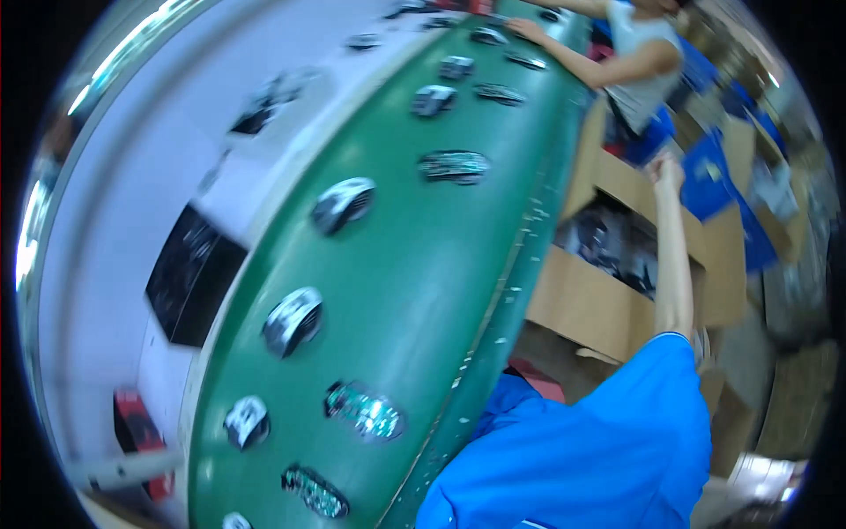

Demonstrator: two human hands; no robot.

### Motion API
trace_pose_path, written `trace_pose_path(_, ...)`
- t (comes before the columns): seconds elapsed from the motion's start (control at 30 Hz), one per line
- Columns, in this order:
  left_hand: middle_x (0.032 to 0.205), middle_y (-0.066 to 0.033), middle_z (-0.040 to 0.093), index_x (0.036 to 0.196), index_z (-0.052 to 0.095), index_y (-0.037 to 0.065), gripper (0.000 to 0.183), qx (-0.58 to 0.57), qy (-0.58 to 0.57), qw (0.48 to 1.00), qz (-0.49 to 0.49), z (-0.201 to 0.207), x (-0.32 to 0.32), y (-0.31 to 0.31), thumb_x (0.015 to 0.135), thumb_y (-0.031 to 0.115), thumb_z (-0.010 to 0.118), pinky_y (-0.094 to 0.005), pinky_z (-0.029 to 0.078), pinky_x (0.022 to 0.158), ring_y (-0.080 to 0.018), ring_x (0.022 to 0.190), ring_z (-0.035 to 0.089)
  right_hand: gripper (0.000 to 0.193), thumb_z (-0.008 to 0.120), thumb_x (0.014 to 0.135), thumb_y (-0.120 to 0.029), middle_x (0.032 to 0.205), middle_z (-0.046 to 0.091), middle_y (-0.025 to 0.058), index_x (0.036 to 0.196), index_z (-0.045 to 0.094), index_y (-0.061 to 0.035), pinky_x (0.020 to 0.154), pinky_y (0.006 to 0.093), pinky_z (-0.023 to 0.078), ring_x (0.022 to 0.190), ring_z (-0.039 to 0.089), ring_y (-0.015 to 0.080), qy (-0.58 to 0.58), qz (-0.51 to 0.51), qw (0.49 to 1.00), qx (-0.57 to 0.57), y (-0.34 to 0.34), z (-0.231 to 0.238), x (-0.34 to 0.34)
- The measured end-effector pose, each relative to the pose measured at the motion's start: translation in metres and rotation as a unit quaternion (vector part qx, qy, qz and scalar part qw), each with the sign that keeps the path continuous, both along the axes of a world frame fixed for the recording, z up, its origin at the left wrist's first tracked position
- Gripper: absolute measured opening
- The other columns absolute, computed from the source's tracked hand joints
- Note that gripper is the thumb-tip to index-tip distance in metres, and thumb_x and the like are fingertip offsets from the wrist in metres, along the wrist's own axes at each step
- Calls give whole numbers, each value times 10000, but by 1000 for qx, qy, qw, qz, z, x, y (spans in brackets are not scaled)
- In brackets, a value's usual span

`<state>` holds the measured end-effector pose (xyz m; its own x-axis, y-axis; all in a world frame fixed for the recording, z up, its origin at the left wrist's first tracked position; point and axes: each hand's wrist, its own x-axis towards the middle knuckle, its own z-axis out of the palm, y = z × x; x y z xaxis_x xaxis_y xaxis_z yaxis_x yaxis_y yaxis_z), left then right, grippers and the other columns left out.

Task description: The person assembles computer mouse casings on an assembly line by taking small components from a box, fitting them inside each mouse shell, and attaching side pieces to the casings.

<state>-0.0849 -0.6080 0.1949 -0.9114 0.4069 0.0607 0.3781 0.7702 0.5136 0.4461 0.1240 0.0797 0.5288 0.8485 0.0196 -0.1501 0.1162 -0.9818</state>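
My right arm in a blue sleeve (pixel 634 388) stretches away over an open cardboard box (pixel 582 300). At its end my right hand (pixel 666 167) is near the box's far flap and a blue sheet or bag (pixel 705 172). Blur and small size hide whether its fingers hold anything. Inside the box lie several dark and greyish pieces (pixel 599 238), some of which seem wrapped in clear plastic. My left hand is out of view.
On a green conveyor belt (pixel 397 291) lie rounded silver-and-black parts (pixel 293 322) and flat oblong pieces with a green sheen (pixel 363 411). A black box (pixel 194 273) stands left of it. Another person (pixel 643 62) reaches over the far end. More cartons (pixel 775 194) stand right.
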Motion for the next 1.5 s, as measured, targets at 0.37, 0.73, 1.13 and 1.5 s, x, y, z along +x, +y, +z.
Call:
trace_pose_path(0.37,843,-44,554,1170,567,38,333,159,-76,981,84,26,49,166,869,180,590,-236,389,583,-123,712,492,242,643,732,-207,948,631,208,863,645,-4,769,463,503,951,602,362,-637,106,748,-153,-103,-196,26)
trace_pose_path(0.73,1018,-128,607,1216,580,89,370,22,-78,983,163,8,59,171,903,280,532,-288,471,614,-177,784,562,392,509,875,-397,1053,632,139,1108,573,-88,638,400,528,824,640,289,-884,-57,463,-23,22,-275,54)
trace_pose_path(1.13,1121,-134,572,1253,537,71,390,50,-108,977,175,-4,86,214,888,203,574,-303,451,731,-225,936,552,420,498,883,-409,1074,617,152,1138,551,-80,627,385,528,876,625,289,-962,-158,222,-14,16,-332,55)
trace_pose_path(1.5,956,-70,642,1267,547,150,460,-95,-88,977,169,-6,97,251,882,401,527,-461,361,885,-213,859,581,446,488,891,-420,1095,605,163,1166,530,-71,617,371,528,924,611,289,-961,-276,-20,3,13,-359,55)
